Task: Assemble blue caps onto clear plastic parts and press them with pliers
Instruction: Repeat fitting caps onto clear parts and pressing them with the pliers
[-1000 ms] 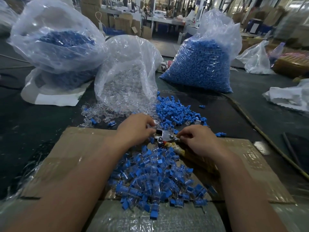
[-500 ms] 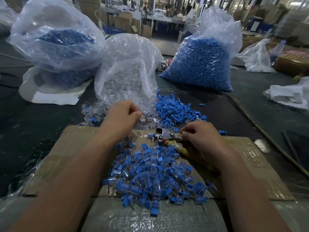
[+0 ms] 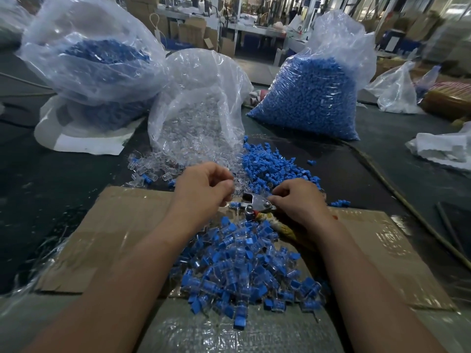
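My left hand [image 3: 204, 191] hovers at the far edge of the cardboard, fingers curled, pinching what looks like a clear plastic part at its fingertips. My right hand [image 3: 299, 203] lies over the pliers [image 3: 256, 203], fingers curled at the metal head; the cloth-wrapped handle [image 3: 283, 229] runs under the palm. A small blue-capped piece [image 3: 235, 205] sits at the jaw tip. Loose blue caps [image 3: 275, 171] are heaped just beyond the hands, loose clear parts [image 3: 158, 171] to their left. A pile of assembled capped parts [image 3: 244, 271] lies between my forearms.
Flattened cardboard [image 3: 114, 238] covers the dark table. Behind stand an open bag of clear parts [image 3: 198, 110], a full bag of blue caps [image 3: 313, 98] and another bag with blue parts [image 3: 94, 59]. A thin rod [image 3: 407, 207] runs along the right.
My left hand left the pliers, reached up-left into the loose clear parts, and has come back toward the pliers head with fingers curled. My right hand has stayed on the pliers.
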{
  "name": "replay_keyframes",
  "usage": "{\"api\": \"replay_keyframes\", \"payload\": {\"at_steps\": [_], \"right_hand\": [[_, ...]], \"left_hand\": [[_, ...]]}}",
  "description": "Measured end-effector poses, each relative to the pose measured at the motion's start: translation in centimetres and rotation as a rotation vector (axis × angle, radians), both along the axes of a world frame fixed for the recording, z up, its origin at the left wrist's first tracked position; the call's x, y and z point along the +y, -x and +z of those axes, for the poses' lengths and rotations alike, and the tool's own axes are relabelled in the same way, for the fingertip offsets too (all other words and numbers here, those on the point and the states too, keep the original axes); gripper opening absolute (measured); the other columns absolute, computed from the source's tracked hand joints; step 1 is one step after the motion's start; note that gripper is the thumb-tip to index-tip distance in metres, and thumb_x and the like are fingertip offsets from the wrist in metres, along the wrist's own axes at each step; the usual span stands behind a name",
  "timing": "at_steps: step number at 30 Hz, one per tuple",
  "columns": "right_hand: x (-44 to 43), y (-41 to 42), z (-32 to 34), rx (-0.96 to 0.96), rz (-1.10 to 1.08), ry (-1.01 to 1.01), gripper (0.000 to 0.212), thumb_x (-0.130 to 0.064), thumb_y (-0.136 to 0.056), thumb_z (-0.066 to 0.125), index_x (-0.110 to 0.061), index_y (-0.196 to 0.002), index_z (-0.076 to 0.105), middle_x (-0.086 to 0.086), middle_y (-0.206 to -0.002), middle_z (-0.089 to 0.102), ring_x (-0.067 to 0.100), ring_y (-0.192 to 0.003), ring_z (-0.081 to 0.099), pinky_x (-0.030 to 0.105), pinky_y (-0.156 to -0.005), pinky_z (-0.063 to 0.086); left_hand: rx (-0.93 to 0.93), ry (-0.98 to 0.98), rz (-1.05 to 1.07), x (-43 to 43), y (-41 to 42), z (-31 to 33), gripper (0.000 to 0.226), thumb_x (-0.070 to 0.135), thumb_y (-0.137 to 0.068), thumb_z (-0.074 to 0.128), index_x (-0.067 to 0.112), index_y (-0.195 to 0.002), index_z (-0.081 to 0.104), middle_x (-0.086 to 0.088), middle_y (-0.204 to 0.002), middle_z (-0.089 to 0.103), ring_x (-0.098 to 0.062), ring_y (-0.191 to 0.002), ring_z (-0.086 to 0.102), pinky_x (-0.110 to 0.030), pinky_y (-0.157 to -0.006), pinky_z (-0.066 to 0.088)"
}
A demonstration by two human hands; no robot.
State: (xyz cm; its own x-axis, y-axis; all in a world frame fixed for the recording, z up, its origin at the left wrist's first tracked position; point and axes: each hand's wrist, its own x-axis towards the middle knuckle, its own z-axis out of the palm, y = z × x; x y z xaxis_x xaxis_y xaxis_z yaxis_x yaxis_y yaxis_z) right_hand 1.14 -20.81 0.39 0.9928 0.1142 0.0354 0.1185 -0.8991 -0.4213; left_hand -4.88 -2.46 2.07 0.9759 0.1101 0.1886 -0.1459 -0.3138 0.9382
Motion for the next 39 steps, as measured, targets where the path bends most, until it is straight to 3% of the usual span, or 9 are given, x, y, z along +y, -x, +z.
{"api": "replay_keyframes", "payload": {"at_steps": [3,7,9,12,15,20,24,34,39], "right_hand": [[0.1,0.1,0.0,-0.004,0.001,-0.033,0.019,-0.030,-0.084,0.064,-0.031,-0.068,0.055,-0.019,-0.071,0.048,0.002,-0.070,0.048,0.025,-0.065,0.040],[0.0,0.3,0.1,-0.076,0.002,-0.086,0.013,-0.025,-0.087,0.061,-0.026,-0.076,0.053,-0.016,-0.075,0.049,0.007,-0.077,0.051,0.026,-0.072,0.042],[-0.3,0.6,0.8,-0.143,-0.002,-0.182,0.010,-0.022,-0.086,0.062,-0.025,-0.081,0.055,-0.016,-0.075,0.051,0.002,-0.073,0.051,0.019,-0.067,0.041],[-0.4,2.1,2.2,-0.251,0.029,-0.407,0.020,-0.020,-0.081,0.069,-0.032,-0.072,0.056,-0.016,-0.070,0.059,-0.002,-0.064,0.056,0.010,-0.057,0.043],[0.6,4.2,3.1,-0.301,0.148,-0.559,0.026,-0.013,-0.077,0.072,-0.035,-0.072,0.059,-0.013,-0.068,0.062,-0.004,-0.065,0.059,0.008,-0.060,0.046],[2.7,5.6,3.0,-0.312,0.277,-0.508,0.023,-0.010,-0.076,0.072,-0.029,-0.073,0.061,-0.016,-0.069,0.060,0.001,-0.071,0.060,0.010,-0.065,0.048],[3.1,5.5,2.5,-0.289,0.290,-0.438,0.009,-0.010,-0.078,0.072,-0.015,-0.085,0.069,-0.022,-0.068,0.055,-0.010,-0.068,0.056,0.004,-0.064,0.043],[3.1,5.4,2.1,-0.302,0.260,-0.424,0.010,-0.015,-0.077,0.073,-0.020,-0.082,0.066,-0.021,-0.066,0.055,-0.011,-0.064,0.055,0.006,-0.062,0.044],[3.0,5.4,2.3,-0.286,0.289,-0.486,0.020,-0.020,-0.076,0.074,-0.027,-0.087,0.058,-0.018,-0.073,0.055,-0.009,-0.073,0.055,0.006,-0.068,0.043]], "left_hand": [[0.002,-0.008,0.010,0.0,0.0,-0.1,0.024,0.003,-0.084,0.062,0.023,-0.071,0.057,0.000,-0.066,0.065,-0.012,-0.062,0.063,-0.022,-0.061,0.055],[0.040,0.035,0.014,0.3,-0.1,-0.1,0.022,0.001,-0.083,0.062,0.020,-0.072,0.059,-0.002,-0.068,0.065,-0.011,-0.061,0.063,-0.021,-0.061,0.055],[0.052,0.047,0.010,0.3,-0.1,-0.1,0.019,0.002,-0.082,0.063,0.018,-0.071,0.060,-0.003,-0.068,0.066,-0.011,-0.061,0.063,-0.021,-0.061,0.055],[0.051,0.059,0.004,0.2,-0.1,0.1,0.016,0.004,-0.080,0.065,0.016,-0.071,0.060,-0.003,-0.065,0.067,-0.009,-0.057,0.063,-0.019,-0.057,0.055],[0.038,0.079,-0.022,-0.1,0.1,0.1,0.018,0.004,-0.080,0.066,0.020,-0.073,0.061,-0.002,-0.066,0.067,-0.005,-0.054,0.063,-0.016,-0.055,0.053],[0.018,0.093,-0.046,-0.5,0.3,0.2,0.022,0.004,-0.080,0.066,0.025,-0.074,0.064,0.001,-0.065,0.067,-0.004,-0.056,0.062,-0.013,-0.055,0.051],[0.019,0.117,-0.074,-0.5,0.4,0.3,0.021,0.001,-0.079,0.067,0.021,-0.075,0.065,-0.001,-0.067,0.068,-0.004,-0.056,0.063,-0.013,-0.054,0.050],[0.003,0.023,-0.101,-0.7,0.6,0.3,0.021,-0.001,-0.078,0.067,0.020,-0.077,0.065,-0.008,-0.071,0.067,-0.011,-0.060,0.061,-0.024,-0.060,0.055],[0.020,0.134,-0.121,-0.5,0.7,0.9,0.022,-0.006,-0.077,0.066,0.015,-0.074,0.064,-0.007,-0.064,0.065,-0.008,-0.054,0.060,-0.016,-0.053,0.052]]}}
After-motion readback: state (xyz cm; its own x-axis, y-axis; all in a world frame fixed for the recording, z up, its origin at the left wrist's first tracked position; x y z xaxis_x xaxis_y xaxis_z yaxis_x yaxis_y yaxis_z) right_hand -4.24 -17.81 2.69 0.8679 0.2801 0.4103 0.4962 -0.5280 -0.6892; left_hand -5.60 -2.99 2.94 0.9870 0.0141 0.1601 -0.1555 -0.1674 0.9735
